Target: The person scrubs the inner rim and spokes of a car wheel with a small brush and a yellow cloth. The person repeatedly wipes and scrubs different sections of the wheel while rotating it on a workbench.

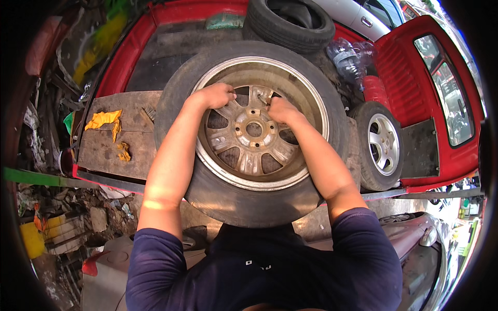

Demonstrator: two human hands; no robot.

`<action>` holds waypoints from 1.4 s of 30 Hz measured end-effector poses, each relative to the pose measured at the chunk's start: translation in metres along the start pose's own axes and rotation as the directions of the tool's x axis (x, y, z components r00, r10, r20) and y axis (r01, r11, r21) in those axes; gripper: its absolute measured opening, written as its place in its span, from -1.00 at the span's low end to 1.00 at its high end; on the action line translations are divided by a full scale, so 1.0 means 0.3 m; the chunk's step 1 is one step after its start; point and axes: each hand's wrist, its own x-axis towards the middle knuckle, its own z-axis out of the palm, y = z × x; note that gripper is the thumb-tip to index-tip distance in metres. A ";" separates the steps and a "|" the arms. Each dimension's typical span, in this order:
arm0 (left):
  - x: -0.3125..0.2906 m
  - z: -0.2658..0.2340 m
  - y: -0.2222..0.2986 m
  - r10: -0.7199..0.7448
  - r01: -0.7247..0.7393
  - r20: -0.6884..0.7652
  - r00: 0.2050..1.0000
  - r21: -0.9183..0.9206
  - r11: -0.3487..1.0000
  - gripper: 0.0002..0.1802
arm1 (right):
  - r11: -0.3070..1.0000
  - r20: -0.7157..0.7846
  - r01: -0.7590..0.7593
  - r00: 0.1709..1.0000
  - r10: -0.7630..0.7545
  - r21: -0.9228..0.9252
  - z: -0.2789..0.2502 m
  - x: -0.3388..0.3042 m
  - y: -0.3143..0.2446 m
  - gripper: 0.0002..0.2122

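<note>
In front of me a large alloy wheel [253, 160] with a black tire [176, 93] lies flat, its worn spokes and hub facing up. My left hand [214, 96] is closed, its fingers curled at an upper left spoke inside the rim. My right hand [283, 110] is also closed, fingers pinched beside an upper spoke. A small dark piece seems to show at its fingertips, too small to name. Both forearms reach over the tire's near side.
The wheel rests on wooden boards [106, 145] in a red truck bed. Yellow rag [104, 119] pieces lie left. Another tire [290, 26] is behind, plastic bottles [346, 59] at back right. A smaller wheel [383, 142] leans right. Debris [98, 220] covers the ground left; a car [404, 233] is near.
</note>
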 end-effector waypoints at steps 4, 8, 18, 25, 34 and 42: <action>-0.005 0.000 0.005 0.015 -0.015 -0.010 1.000 0.001 1.000 -0.57 | 0.994 -0.059 0.020 0.998 -0.014 0.104 0.011 0.001 0.010 -0.69; -0.003 -0.006 0.009 0.011 -0.011 -0.004 1.000 0.000 1.000 -0.57 | 0.998 -0.019 0.043 0.999 -0.042 0.046 0.025 0.000 -0.013 -0.69; 0.000 -0.005 -0.010 0.047 -0.062 -0.157 0.987 -0.091 0.994 -0.62 | 0.998 -0.073 -0.025 0.997 0.028 0.051 0.010 0.007 -0.003 -0.61; -0.029 -0.052 0.026 0.124 -0.195 -0.439 0.890 -0.121 0.973 -0.65 | 0.995 -0.097 -0.069 0.992 0.075 0.068 -0.003 0.017 0.000 -0.68; -0.041 -0.052 0.038 0.128 -0.186 -0.403 0.906 -0.107 0.977 -0.65 | 0.999 -0.050 0.001 0.999 0.001 0.044 0.002 0.014 0.023 -0.68; -0.041 -0.050 0.039 0.145 -0.209 -0.413 0.899 -0.113 0.971 -0.67 | 0.996 0.006 0.004 1.000 -0.004 0.090 -0.034 0.015 0.039 -0.56</action>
